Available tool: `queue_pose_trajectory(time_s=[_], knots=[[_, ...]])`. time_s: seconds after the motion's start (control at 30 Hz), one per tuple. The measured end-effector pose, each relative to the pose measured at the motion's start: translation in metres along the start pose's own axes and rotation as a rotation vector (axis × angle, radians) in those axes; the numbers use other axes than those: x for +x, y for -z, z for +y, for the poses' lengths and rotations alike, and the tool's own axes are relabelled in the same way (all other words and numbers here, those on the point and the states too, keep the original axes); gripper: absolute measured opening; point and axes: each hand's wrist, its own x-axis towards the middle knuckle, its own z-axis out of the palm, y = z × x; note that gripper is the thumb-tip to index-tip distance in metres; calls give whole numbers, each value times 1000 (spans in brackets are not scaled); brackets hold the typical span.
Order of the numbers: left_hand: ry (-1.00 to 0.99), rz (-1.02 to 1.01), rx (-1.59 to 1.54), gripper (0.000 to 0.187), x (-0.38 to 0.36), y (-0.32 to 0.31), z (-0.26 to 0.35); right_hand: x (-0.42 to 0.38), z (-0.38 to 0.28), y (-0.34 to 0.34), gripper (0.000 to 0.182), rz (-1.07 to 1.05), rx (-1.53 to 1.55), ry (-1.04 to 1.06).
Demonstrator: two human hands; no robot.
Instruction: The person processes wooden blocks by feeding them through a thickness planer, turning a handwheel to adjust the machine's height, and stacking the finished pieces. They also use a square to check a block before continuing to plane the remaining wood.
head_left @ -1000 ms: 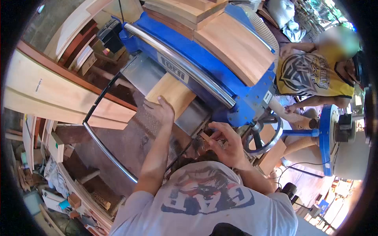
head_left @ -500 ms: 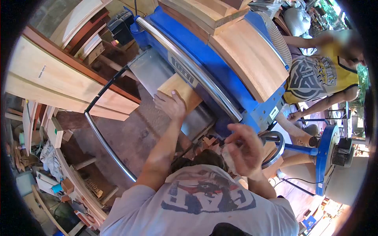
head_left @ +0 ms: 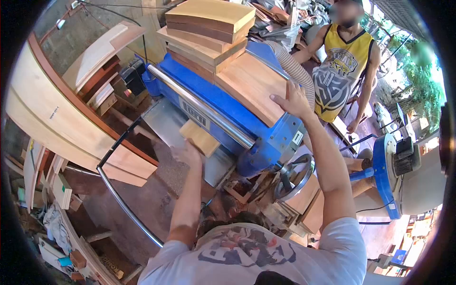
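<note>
At the infeed end of a blue thickness planer (head_left: 247,114), a short wooden board (head_left: 199,137) lies on the steel feed bed (head_left: 166,121) with its far end just at the machine's mouth, so most of its pass appears yet to come. Stacked boards (head_left: 209,28) and a wide plank (head_left: 251,85) rest on the planer's top, where the right hand (head_left: 292,101) lies flat on the plank's near edge, fingers spread and holding nothing. Blurred, the left hand (head_left: 187,154) pushes the board's near end; whether its fingers are spread or together cannot be told.
</note>
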Motion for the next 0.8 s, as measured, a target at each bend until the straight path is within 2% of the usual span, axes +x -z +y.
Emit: queue_pose_trajectory(time_s=[0.03,0.07,0.1,0.13,0.17,0.2,0.23,0.3,0.4,0.5,0.53,0.57,0.63,0.67,0.7,0.8], knots=[[-52,-76,-244,69,-15,28,10,-7,-6,3,98,39,25,-1],[-105,-149,-485,68,-43,75,39,-9,-5,9,112,-98,55,-73],[-162,-221,-723,67,-69,120,69,-14,-1,10,111,-108,140,-132],[-184,-428,-785,65,-93,160,100,-19,5,12,110,-118,223,-189],[-279,-576,-851,63,-113,172,117,-23,10,13,109,-127,304,-244],[-363,-734,-917,61,-132,184,134,-29,14,14,99,-131,610,-200],[-524,-835,-982,59,-145,179,147,-29,13,15,94,-180,668,-300],[-655,-885,-940,51,-158,150,172,-32,17,16,84,-275,780,-510],[-246,-1343,-1082,46,-158,117,215,-41,41,-5,60,-288,1048,-596],[-310,-1371,-1053,42,-160,138,216,-63,25,23,28,-161,1361,-682],[-298,-1326,-1049,56,-163,151,212,-63,35,29,25,-109,1420,-682],[-262,-1299,-986,59,-164,157,200,-69,47,35,22,-58,1474,-691],[-188,-1246,-883,64,-166,166,179,-84,54,68,25,-119,1608,-789],[-225,-1290,-824,71,-161,165,169,-95,47,87,27,-183,1654,-739],[-166,-1316,-873,73,-164,170,162,-109,36,109,29,-246,1698,-688],[-37,-1411,-1058,78,-171,195,143,-143,2,138,34,-223,1596,-640]])
